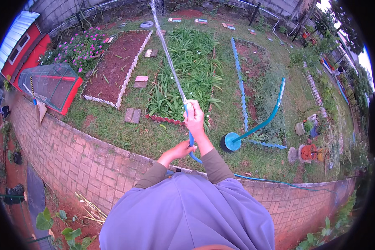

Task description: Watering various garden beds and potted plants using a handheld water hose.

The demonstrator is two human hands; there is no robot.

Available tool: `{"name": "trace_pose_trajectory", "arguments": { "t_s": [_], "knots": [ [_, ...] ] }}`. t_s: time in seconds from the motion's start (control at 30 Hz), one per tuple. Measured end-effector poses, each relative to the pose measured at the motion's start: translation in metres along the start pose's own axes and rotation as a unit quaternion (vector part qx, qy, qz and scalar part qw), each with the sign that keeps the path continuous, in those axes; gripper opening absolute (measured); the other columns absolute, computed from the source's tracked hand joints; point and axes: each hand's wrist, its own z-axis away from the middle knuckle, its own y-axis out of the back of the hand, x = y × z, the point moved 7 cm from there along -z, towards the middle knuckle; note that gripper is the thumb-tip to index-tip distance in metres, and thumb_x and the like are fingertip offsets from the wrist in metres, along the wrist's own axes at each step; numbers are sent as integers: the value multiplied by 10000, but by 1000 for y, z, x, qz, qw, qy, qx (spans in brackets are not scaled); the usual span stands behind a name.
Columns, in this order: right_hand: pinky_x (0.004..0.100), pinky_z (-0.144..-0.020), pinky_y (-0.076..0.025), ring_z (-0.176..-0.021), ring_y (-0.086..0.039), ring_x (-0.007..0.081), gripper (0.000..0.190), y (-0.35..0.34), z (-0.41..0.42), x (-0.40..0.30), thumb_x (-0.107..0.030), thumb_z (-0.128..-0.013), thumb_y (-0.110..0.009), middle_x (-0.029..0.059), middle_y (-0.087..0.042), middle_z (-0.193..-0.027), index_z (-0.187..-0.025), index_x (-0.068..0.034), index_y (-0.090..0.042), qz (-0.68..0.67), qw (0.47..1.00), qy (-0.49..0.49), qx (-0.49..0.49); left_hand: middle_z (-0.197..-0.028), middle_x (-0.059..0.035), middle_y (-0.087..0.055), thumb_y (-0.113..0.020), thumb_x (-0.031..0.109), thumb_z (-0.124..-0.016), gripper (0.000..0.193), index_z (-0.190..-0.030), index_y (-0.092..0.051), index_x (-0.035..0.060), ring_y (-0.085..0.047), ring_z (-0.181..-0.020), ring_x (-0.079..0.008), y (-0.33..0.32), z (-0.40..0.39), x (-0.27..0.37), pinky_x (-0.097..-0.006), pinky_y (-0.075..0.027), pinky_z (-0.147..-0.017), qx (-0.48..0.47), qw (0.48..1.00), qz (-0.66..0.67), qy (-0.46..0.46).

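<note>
My right hand [194, 116] grips a blue garden hose [191, 139] close to its outlet, thumb along the top. Lower down, my left hand [182, 149] is closed around the same hose. A stream of water [170, 59] shoots from the outlet, away from me toward the far wall. It passes over a bed of strappy green plants [187, 72] with a few white flowers. Behind my right forearm the hose runs off along the paving edge to the right.
A teal pole in a round weighted base [231, 142] stands on the grass at right, beside a blue-edged bed [244, 103]. Left are a bare soil bed [117, 65], a mesh-covered frame [50, 84] and a broom [37, 107]. Brick paving [90, 165] curves beneath me; potted plants [308, 126] stand right.
</note>
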Motion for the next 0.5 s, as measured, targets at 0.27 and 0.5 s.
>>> {"name": "trace_pose_trajectory", "arguments": {
  "t_s": [0.27,0.5],
  "knots": [
    [159,-355,-261,-408,-340,6,155,-22,-6,-5,-233,-944,-444,-35,-418,-572,-1017,-104,-488,-37,999,15,-31,-795,-105,-603,-522,179,-890,190,-947,-499,0,-577,-743,-173,12,2,-1,-339,-481,-692,30,1000,10,-1],
    [181,-380,-275,-431,-357,15,151,-29,-4,2,-236,-944,-442,-56,-384,-544,-1005,-107,-493,-16,999,13,-36,-773,-98,-595,-522,200,-893,203,-933,-499,2,-573,-723,-174,13,13,4,-330,-480,-676,40,999,-1,-14]
  ]
}}
